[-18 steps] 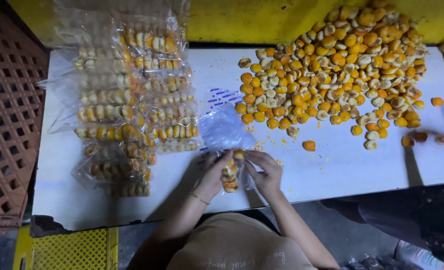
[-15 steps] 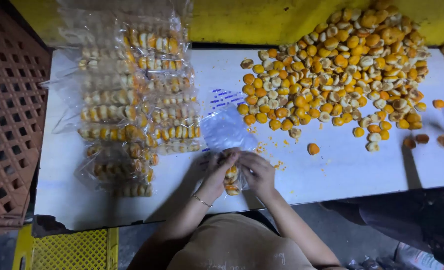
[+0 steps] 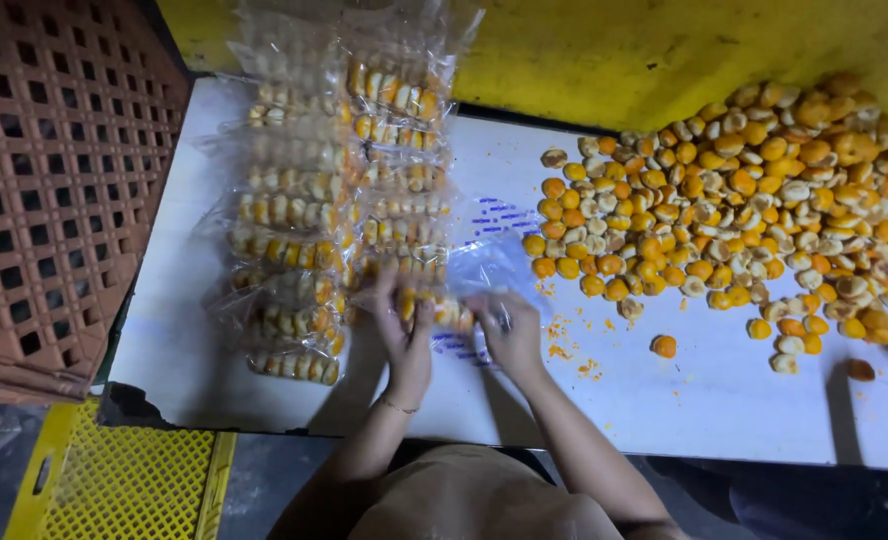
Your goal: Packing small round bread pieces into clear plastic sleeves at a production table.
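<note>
Holding: both hands grip one clear bag [image 3: 442,312] of small orange-and-white pieces, lying on the white table [image 3: 704,410] at the table's 7 o'clock, near the front edge.
Left hand: left hand [image 3: 404,325] is closed in a pinch on the bag's left end, fingers curled over the filled part.
Right hand: right hand [image 3: 509,330] pinches the loose plastic at the bag's right end, at 3 o'clock from the left hand; thumb and fingers are pressed together on the film.
Risk, spill: the bag mouth looks unsealed, so a tilt or a slack pinch could let pieces slide out onto the table.
Risk, tear: the film is thin; a hard pull between the two hands could split it.
Risk, knock: the stack of filled bags [image 3: 334,200] lies just at 11 o'clock from the hands, touching the held bag; a wide elbow could push it toward the brown crate [image 3: 54,190] at 9 o'clock.
Risk, crumbs: orange crumbs [image 3: 569,345] at 3 o'clock could stick to the plastic.
Count, hands: two.
Count, held bags: one.
Count, stacked bags: roughly a dozen or more, in two columns; overlaps prevent an exact count.
Count, loose pieces: the heap [image 3: 744,200] at 2 o'clock holds well over a hundred; one stray piece [image 3: 664,346] sits apart.
Count, crates: one brown, one yellow [image 3: 124,480] at 7 o'clock.
</note>
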